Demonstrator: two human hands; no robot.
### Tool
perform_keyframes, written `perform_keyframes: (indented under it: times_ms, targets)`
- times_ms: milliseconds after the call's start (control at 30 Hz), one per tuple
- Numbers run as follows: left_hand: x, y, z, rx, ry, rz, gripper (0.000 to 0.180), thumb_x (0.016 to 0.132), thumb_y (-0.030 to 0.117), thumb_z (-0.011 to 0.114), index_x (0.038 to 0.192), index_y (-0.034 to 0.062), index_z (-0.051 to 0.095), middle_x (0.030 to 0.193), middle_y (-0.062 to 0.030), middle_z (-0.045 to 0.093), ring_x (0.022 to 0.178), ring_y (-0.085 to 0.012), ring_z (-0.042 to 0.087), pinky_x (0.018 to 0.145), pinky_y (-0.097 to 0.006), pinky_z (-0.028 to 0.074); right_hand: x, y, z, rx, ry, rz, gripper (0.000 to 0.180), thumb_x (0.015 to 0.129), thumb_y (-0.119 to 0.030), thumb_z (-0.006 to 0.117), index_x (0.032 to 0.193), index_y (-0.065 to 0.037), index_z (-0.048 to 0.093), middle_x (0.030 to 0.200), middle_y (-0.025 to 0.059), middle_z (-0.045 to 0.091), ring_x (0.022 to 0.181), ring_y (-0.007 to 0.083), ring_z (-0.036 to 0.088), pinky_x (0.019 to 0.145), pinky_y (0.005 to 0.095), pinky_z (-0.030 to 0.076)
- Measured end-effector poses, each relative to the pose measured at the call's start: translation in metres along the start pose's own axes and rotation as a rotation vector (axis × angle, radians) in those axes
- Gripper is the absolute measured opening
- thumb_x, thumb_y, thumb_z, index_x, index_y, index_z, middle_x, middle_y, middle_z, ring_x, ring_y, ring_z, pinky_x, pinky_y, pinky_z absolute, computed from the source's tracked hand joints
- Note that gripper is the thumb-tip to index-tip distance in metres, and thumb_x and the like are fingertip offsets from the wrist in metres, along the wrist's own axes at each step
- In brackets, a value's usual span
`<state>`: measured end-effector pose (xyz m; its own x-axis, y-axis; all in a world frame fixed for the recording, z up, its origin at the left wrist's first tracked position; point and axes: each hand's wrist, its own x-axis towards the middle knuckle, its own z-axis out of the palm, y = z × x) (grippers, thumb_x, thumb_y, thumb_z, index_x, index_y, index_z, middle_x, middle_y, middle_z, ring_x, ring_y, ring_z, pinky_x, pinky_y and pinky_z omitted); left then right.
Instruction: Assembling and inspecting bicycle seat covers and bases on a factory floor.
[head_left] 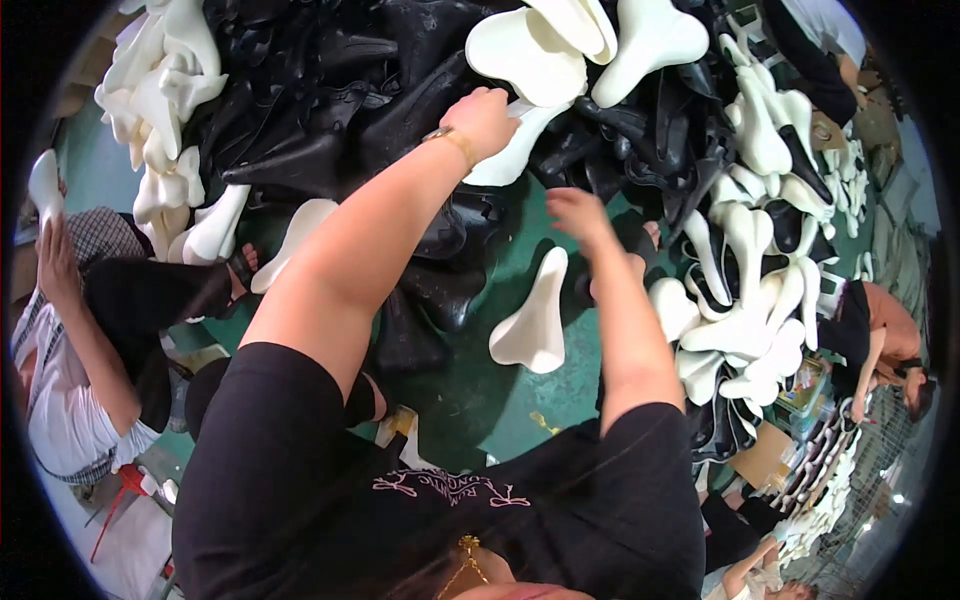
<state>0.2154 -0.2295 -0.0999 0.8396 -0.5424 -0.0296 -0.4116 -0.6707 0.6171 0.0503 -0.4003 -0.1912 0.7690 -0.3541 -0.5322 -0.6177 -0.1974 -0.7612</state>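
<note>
My left hand (482, 122) reaches forward to the pile, its fingers closed on the edge of a white bicycle saddle pad (512, 158). The grip itself is partly hidden behind the hand. My right hand (578, 212) hangs in the air just right of that pad, smeared by motion, so its fingers are unclear. Below and between my arms, a single white saddle pad (532, 318) lies on the green floor (465, 390). Larger white saddle pads (520, 55) rest on top of the pile, just beyond my left hand.
A big heap of black saddle shells (320, 110) spreads ahead of me. White saddle pads are stacked at the far left (165, 90) and on the right (745, 300). A person (90, 380) sits on my left holding a white pad; another person (880, 335) works at the right.
</note>
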Motion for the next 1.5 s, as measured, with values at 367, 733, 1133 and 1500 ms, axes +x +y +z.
perform_keyframes:
  times_ms: [367,733,1133,1500]
  targets:
    - [-0.042,-0.053,0.009,-0.415,-0.407,-0.413,0.056,0.065,0.017,0.063,0.115,-0.0069,0.056,0.104,-0.0198,0.064,0.097,-0.0293,0.063,0.083,-0.036,0.050,-0.067,0.000,0.137,-0.680,-0.275,-0.440,0.026,0.089,-0.028,0.058,0.107,-0.010,0.060,0.112,0.0144,0.060,0.102,0.0343,0.060,0.084,0.0471,0.048]
    - [-0.205,0.007,-0.141,-1.493,0.000,-0.525,0.048,0.092,0.036,0.059,0.119,-0.0033,0.053,0.104,-0.0148,0.064,0.088,-0.0230,0.064,0.081,-0.034,0.052,-0.206,-0.042,-0.052,-0.717,0.519,-0.553,0.023,0.085,-0.026,0.059,0.082,-0.004,0.065,0.088,0.0163,0.067,0.082,0.0377,0.063,0.072,0.0453,0.050]
    - [-0.307,0.051,-0.113,-1.590,-0.071,-0.547,0.068,0.095,0.061,0.040,0.128,0.0043,0.055,0.114,-0.0075,0.062,0.098,-0.0150,0.058,0.088,-0.031,0.047,-0.346,-0.091,0.035,0.062,0.417,-0.949,0.014,0.089,-0.005,0.063,0.101,0.003,0.066,0.086,0.0021,0.055,0.082,0.0119,0.050,0.077,0.0215,0.038]
    - [-0.315,0.053,-0.099,-1.759,-0.181,-0.366,0.061,0.098,0.056,0.034,0.117,0.0047,0.062,0.106,-0.0070,0.067,0.090,-0.0139,0.064,0.082,-0.028,0.052,-0.342,-0.091,0.056,-0.102,0.459,-0.945,0.014,0.081,-0.009,0.072,0.094,-0.003,0.071,0.073,0.0032,0.055,0.072,0.0179,0.048,0.066,0.0282,0.039]
